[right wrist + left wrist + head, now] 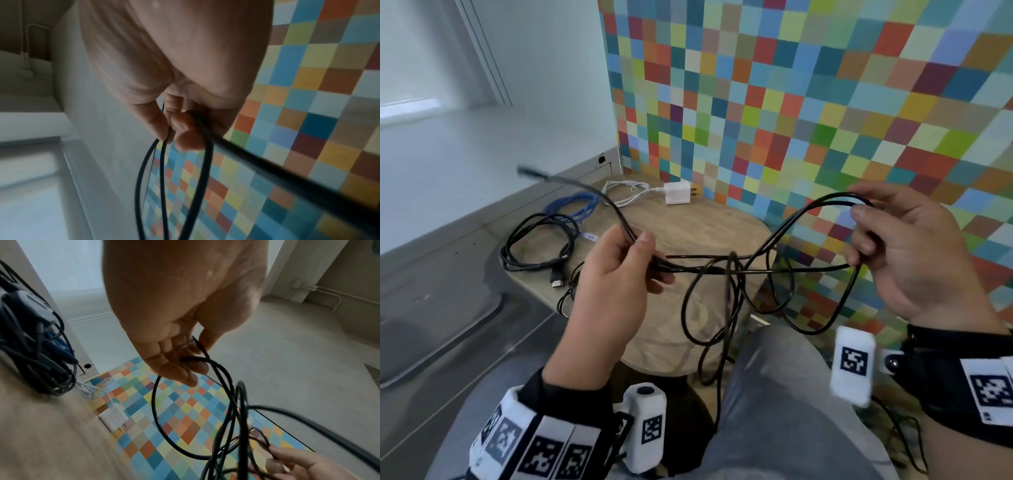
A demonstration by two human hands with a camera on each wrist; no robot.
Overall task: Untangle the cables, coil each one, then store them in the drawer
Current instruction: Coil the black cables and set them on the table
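Observation:
A long thin black cable (726,270) hangs in loose crossing loops between my two hands above the small round wooden table (688,222). My left hand (633,260) pinches its strands near one end, whose plug (527,170) sticks up to the far left. My right hand (866,233) grips several loops of the same cable (162,162) with curled fingers. In the left wrist view the cable (156,402) runs from my left hand (185,363) down toward my right hand's fingers (292,462). Part of the cable droops over my lap.
On the table lie a coiled black HDMI cable (537,246), a blue network cable (575,207) and a white charger (677,192) with its white cord (625,192). A multicoloured checked wall (808,102) stands right behind the table. Grey floor lies to the left.

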